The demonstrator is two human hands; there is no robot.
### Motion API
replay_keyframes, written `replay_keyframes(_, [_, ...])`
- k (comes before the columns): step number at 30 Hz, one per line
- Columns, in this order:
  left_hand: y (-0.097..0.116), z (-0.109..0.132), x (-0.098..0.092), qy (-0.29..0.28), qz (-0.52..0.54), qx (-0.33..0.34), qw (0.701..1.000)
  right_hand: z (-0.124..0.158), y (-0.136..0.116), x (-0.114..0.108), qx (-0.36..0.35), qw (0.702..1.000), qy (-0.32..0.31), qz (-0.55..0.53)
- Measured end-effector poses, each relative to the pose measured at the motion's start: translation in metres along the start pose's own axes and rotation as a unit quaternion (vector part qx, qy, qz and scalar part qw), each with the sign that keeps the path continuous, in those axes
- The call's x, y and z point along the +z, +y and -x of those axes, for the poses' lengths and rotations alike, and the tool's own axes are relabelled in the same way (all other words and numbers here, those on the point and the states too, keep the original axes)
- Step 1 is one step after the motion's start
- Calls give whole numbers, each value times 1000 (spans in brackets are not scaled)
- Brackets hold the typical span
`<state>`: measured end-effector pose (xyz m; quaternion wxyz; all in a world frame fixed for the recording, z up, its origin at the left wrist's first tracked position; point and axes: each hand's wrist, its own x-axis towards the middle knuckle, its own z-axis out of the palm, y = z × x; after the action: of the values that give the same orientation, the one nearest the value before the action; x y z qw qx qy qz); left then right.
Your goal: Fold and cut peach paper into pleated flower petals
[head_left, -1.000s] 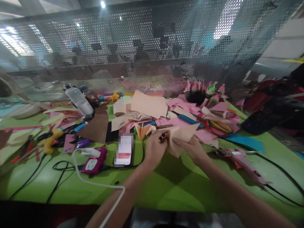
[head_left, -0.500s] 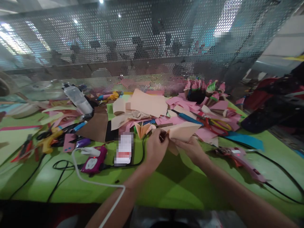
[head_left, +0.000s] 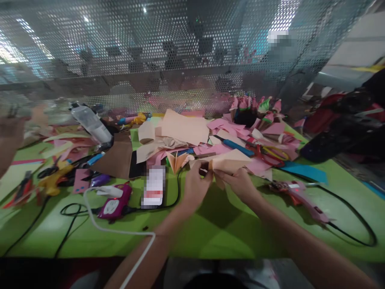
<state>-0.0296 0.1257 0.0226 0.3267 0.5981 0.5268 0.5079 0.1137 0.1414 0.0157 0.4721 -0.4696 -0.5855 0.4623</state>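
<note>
A peach sheet of paper (head_left: 233,159) is held above the green table between both hands, its left part curled and its right part fanning out to a point. My left hand (head_left: 197,180) pinches the paper's left edge, fingers bent. My right hand (head_left: 237,182) grips the lower edge, thumb and fingertips pressed against the curl. Just left of my left hand stands a small folded peach paper piece (head_left: 177,161). A phone (head_left: 154,186) with a blurred screen lies to the left of that hand. To the right of my right hand rests a pink hot glue gun (head_left: 306,202).
A magenta power strip (head_left: 116,204) with cables lies left. Behind the hands are a blue-handled tool (head_left: 237,147), scissors (head_left: 272,155) and piles of paper scraps (head_left: 186,127). A bottle (head_left: 92,123) leans at the back left. A perforated metal screen (head_left: 180,60) borders the green table (head_left: 228,237).
Both hands have drawn slightly closer together, and the paper looks more tightly curled at its left end. The camera has shifted a little. A brown shape has entered at the far left.
</note>
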Motion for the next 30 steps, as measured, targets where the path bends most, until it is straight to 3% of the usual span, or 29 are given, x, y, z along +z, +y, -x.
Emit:
replay_keyframes(9, [-1, 0, 3, -22, 87, -31, 995, -1, -3, 0, 70, 995, 18, -72])
replay_keyframes(18, [-10, -6, 0, -14, 130, -93, 987, -1, -5, -4, 49, 993, -59, -90])
replay_keyframes(24, [-5, -4, 0, -38, 139, -93, 985, -4, 1, -1, 33, 997, -1, -63])
replay_keyframes(30, [-7, -1, 0, -29, 75, -65, 995, -4, 2, -1, 42, 994, 32, -98])
